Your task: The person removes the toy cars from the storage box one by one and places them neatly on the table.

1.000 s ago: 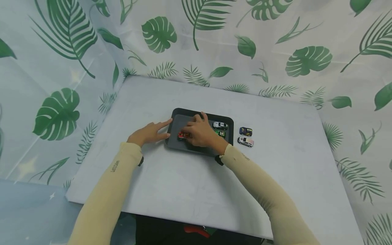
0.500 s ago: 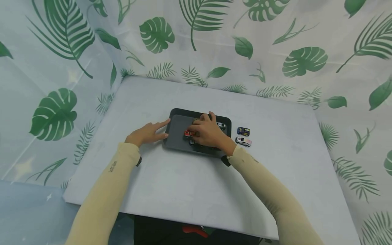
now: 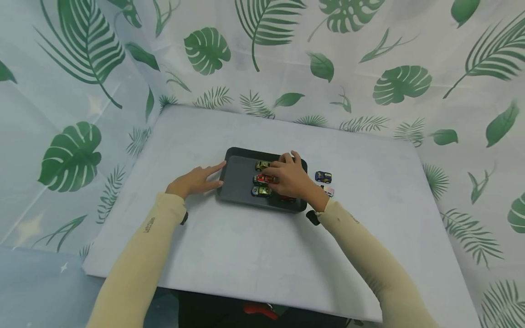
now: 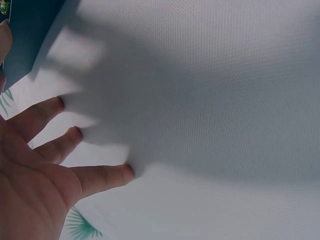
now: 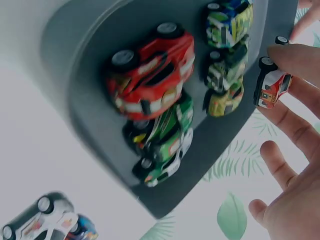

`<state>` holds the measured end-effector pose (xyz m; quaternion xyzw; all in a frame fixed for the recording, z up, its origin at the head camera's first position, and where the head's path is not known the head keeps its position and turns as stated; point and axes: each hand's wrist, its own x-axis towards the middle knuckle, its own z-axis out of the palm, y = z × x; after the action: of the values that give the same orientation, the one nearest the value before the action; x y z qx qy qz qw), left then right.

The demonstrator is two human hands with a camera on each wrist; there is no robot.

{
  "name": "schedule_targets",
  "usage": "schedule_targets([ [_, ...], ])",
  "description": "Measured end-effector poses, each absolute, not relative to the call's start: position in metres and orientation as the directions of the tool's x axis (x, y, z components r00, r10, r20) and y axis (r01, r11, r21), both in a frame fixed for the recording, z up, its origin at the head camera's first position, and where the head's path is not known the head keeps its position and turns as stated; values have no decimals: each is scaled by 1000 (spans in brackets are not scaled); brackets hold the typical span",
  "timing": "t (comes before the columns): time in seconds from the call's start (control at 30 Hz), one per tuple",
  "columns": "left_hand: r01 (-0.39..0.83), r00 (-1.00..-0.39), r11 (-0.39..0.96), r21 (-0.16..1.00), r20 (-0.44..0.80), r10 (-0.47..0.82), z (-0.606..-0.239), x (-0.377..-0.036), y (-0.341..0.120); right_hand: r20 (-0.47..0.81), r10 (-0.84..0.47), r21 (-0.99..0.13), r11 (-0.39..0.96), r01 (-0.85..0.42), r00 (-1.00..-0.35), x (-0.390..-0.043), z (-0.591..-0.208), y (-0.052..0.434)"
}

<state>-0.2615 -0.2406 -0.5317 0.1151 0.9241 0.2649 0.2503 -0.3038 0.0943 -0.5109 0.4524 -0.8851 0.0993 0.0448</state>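
My right hand (image 3: 289,178) is over the dark grey tray (image 3: 239,193), pinching a red-and-white toy car (image 5: 274,86) between thumb and fingers. Below it in the tray, the right wrist view shows a large red toy car (image 5: 152,72), a green one (image 5: 170,125) and a white-and-green one (image 5: 172,165). A second row holds a blue-and-green car (image 5: 229,22), a green-and-white car (image 5: 227,67) and a yellowish car (image 5: 226,101). With spread fingers, my left hand (image 3: 196,180) touches the tray's left rim. In the head view my right hand hides part of the cars.
Two toy cars lie on the white table right of the tray: a dark blue one (image 3: 323,176) and a white one (image 5: 47,220), the latter partly behind my right wrist in the head view. A leaf-print cloth (image 3: 311,68) hangs behind and beside the table.
My right hand has moved to the right over the tray with the red-and-white toy car, uncovering a yellowish car and a green one. My left hand stays at the tray's left rim.
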Motion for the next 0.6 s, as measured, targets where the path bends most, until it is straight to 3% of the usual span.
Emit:
schedule_targets([
  [0.6, 78, -852, 829, 554, -395, 344, -530, -258, -241, 130, -733, -135, 654, -744, -668, -299, -496, 149],
])
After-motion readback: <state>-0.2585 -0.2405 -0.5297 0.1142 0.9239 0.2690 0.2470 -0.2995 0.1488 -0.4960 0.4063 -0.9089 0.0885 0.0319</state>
